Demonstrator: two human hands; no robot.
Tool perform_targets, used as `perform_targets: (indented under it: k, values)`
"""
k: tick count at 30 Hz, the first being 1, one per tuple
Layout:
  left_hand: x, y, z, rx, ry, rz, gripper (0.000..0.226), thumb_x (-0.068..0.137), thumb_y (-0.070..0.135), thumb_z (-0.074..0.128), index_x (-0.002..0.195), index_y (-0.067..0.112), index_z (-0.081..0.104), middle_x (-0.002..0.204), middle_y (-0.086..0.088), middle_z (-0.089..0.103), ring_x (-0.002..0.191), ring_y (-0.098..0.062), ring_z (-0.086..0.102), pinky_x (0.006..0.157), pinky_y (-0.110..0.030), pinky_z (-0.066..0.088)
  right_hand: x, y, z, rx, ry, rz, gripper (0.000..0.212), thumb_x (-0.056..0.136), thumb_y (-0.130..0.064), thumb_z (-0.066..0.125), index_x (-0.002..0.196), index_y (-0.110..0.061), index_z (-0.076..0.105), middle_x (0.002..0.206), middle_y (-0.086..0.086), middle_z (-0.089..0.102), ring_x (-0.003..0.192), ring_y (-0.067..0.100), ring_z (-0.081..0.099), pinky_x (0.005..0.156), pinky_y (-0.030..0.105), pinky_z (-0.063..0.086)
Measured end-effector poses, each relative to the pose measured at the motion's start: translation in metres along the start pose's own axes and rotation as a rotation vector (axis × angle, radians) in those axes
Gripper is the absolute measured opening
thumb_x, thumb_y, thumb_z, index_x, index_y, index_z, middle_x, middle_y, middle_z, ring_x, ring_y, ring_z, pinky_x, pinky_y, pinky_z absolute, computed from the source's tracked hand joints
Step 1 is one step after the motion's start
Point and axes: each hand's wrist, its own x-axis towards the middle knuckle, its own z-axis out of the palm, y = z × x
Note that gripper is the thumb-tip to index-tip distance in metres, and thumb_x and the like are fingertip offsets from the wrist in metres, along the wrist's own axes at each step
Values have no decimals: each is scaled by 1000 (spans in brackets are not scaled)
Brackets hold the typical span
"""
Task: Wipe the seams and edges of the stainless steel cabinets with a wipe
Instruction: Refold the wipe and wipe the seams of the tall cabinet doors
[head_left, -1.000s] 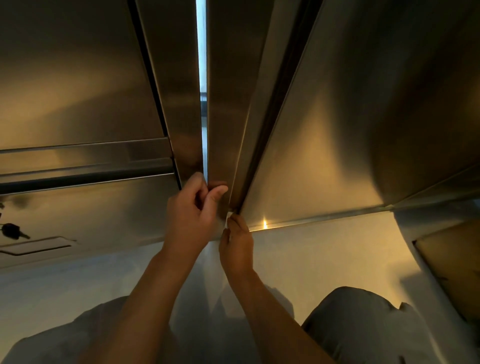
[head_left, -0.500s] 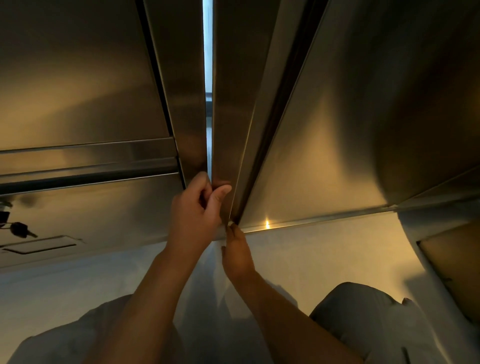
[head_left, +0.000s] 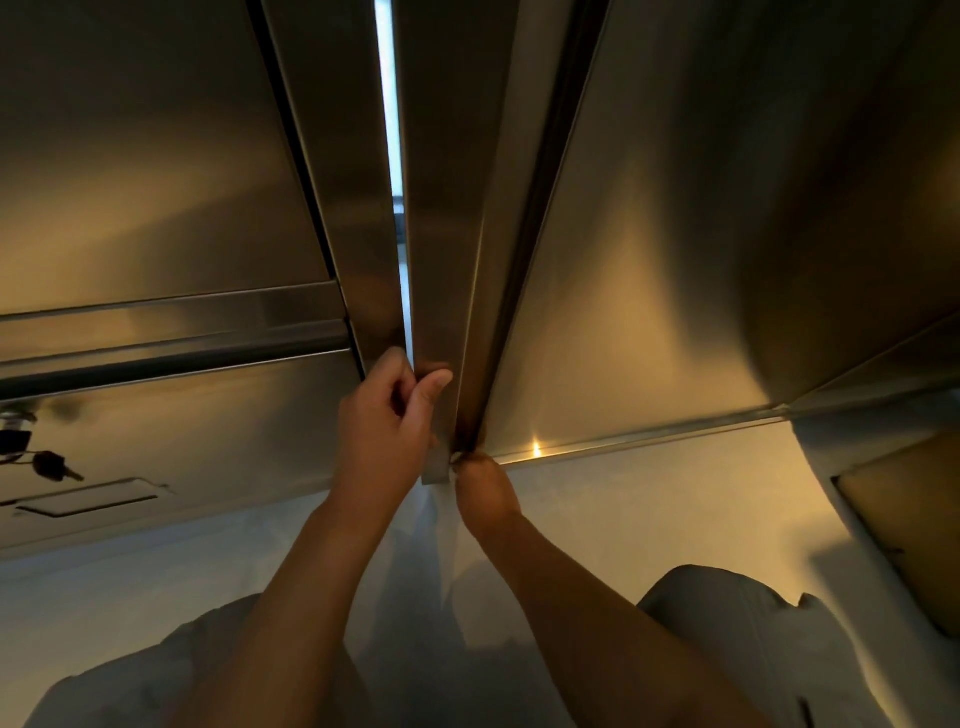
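Observation:
Two stainless steel cabinets stand side by side, the left cabinet (head_left: 156, 218) and the right cabinet (head_left: 701, 260), with a bright narrow gap (head_left: 390, 156) between them. My left hand (head_left: 384, 431) grips the right cabinet's corner edge (head_left: 441, 291) at the gap, fingers curled into the gap and thumb on the front. My right hand (head_left: 485, 493) is lower, its fingertips pressed into the bottom of the dark door seam (head_left: 524, 260). A small pale bit of the wipe (head_left: 456, 458) shows at those fingertips; the rest is hidden.
Keys (head_left: 49, 465) hang from a lock on the left cabinet, above a recessed handle (head_left: 88, 499). A brown cardboard box (head_left: 914, 525) sits at the right on the pale floor (head_left: 649, 519). My knees (head_left: 727, 649) are at the bottom.
My right hand's fingertips have slid a little down to the bottom corner of the seam, and less of the wipe shows. The left hand has kept its grip.

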Motion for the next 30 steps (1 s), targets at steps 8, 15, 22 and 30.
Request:
perform_targets:
  k: [8, 15, 22, 30]
  values:
    - [0, 5, 0, 21, 12, 8, 34, 97, 42, 61, 70, 34, 43, 59, -7, 50, 56, -32, 58, 65, -59, 53, -48, -45, -44, 406, 508, 3, 17, 91, -9, 62, 96, -12, 78, 94, 4, 74, 85, 18, 69, 80, 28, 55]
    - [-1, 5, -2, -4, -1, -6, 33, 95, 41, 62, 71, 26, 44, 59, -5, 52, 54, -24, 57, 57, -41, 50, -74, -88, -113, 703, 635, -81, 21, 96, -9, 69, 110, -20, 79, 95, -18, 71, 89, -4, 68, 86, 22, 58]
    - [0, 2, 0, -14, -10, 1, 33, 95, 43, 61, 71, 30, 43, 62, -7, 54, 53, -23, 56, 54, -40, 51, -82, -103, -120, 817, 813, -275, 25, 98, 0, 66, 117, -11, 76, 112, -4, 73, 106, 2, 68, 91, 16, 53]
    - [0, 1, -1, 46, -22, 22, 30, 98, 41, 60, 73, 38, 43, 62, 0, 49, 56, -28, 56, 60, -57, 53, -40, -48, -24, 683, 435, 91, 21, 96, 1, 57, 94, -7, 77, 83, -2, 68, 75, 3, 58, 73, 14, 44]
